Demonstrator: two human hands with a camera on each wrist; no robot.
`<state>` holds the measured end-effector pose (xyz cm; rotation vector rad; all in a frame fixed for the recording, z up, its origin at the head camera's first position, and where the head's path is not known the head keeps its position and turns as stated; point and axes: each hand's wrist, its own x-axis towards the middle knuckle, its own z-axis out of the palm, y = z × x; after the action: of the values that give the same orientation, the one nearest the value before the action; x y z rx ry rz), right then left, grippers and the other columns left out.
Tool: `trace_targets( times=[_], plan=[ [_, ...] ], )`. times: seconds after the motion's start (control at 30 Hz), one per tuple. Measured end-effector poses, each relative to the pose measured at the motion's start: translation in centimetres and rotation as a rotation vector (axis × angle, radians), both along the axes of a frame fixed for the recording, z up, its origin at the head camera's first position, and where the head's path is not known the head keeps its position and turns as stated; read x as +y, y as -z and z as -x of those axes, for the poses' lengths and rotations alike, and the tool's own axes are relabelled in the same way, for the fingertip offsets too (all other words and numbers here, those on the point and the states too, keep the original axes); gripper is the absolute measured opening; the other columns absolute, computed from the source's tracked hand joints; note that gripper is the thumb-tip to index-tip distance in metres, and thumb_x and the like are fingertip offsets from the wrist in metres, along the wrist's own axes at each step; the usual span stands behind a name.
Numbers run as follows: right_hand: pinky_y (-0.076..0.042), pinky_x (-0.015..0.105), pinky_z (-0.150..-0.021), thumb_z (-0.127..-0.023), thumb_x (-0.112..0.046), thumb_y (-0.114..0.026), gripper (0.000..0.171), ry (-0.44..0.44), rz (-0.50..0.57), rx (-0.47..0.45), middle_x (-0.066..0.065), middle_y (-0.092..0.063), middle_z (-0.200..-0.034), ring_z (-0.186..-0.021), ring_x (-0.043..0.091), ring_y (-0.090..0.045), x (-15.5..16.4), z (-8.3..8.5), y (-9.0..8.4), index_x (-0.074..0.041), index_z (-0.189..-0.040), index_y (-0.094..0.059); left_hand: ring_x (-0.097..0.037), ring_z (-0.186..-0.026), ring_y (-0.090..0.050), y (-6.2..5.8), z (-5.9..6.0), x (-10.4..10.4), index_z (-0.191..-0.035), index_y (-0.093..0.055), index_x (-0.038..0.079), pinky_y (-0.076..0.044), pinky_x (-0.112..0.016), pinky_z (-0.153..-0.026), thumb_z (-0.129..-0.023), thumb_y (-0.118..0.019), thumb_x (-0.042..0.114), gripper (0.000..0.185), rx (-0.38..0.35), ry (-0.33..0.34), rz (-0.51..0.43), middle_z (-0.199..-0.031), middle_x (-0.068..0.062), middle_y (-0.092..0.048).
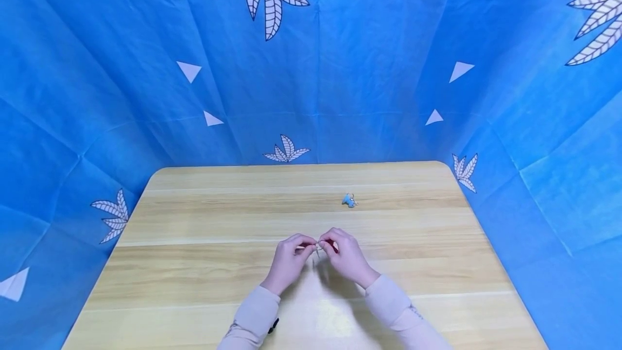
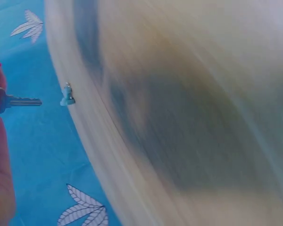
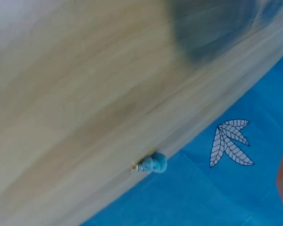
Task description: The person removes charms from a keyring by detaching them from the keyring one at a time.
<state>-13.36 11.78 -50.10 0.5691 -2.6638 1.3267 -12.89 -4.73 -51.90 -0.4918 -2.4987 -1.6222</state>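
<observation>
Both hands meet over the near middle of the table, fingertips almost together. A small metal key (image 2: 19, 101) hangs between them, its dark-edged head at the fingertips and its toothed blade free. My left hand (image 1: 288, 261) pinches at its head from the left. From the right, my right hand (image 1: 347, 255) pinches at the same spot; I cannot tell whether a small ring is there too. Something red shows by the right fingers. Farther back on the table lies a small blue figurine charm (image 1: 348, 200) with a metal ring and clasp, untouched by either hand.
The pale wooden table (image 1: 204, 274) has rounded far corners. A blue cloth (image 1: 369, 69) printed with white leaves and triangles hangs behind it and at both sides. Shadows of the hands fall on the wood beneath them.
</observation>
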Motion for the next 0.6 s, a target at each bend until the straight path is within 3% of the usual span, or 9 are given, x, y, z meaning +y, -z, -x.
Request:
trace_targets(
  times=[0.1,0.23,0.47,0.6],
  plan=[
    [-0.052,0.024,-0.069,-0.085,-0.006,-0.062,0.006,0.02,0.116,-0.103,-0.001,-0.063,-0.082,-0.075,0.01,-0.056,0.1,0.1,-0.1,-0.01,-0.087,-0.066,-0.019,-0.085,-0.065,-0.1,0.0,0.0,-0.095,-0.067,0.003,-0.056,-0.02,-0.074,-0.085,-0.061,0.003,0.011,-0.15,0.024,-0.142,-0.094,-0.011,-0.067],
    [-0.052,0.024,-0.078,-0.084,-0.004,-0.061,0.007,0.053,0.234,-0.225,0.0,-0.064,-0.083,-0.081,0.012,-0.058,0.3,0.2,0.0,-0.007,-0.089,-0.066,-0.023,-0.087,-0.064,-0.5,0.0,0.2,-0.099,-0.065,-0.002,-0.055,-0.021,-0.077,-0.087,-0.058,0.0,0.015,-0.25,0.046,-0.194,-0.097,-0.016,-0.065],
    [-0.051,0.022,-0.078,-0.085,-0.002,-0.06,0.008,0.071,0.324,-0.261,0.008,-0.064,-0.085,-0.079,0.01,-0.057,0.4,0.3,0.5,-0.001,-0.09,-0.065,-0.03,-0.087,-0.064,-3.2,-0.7,0.6,-0.099,-0.063,-0.009,-0.055,-0.022,-0.078,-0.086,-0.055,-0.006,0.016,-0.304,0.071,-0.227,-0.097,-0.022,-0.064],
    [-0.052,0.022,-0.077,-0.084,0.0,-0.06,0.007,0.071,0.323,-0.247,0.008,-0.064,-0.084,-0.078,0.009,-0.057,0.5,0.4,0.4,-0.001,-0.089,-0.065,-0.031,-0.088,-0.064,-3.6,-0.7,0.8,-0.098,-0.063,-0.009,-0.056,-0.024,-0.079,-0.086,-0.054,-0.006,0.015,-0.312,0.072,-0.242,-0.097,-0.023,-0.065]
  ],
)
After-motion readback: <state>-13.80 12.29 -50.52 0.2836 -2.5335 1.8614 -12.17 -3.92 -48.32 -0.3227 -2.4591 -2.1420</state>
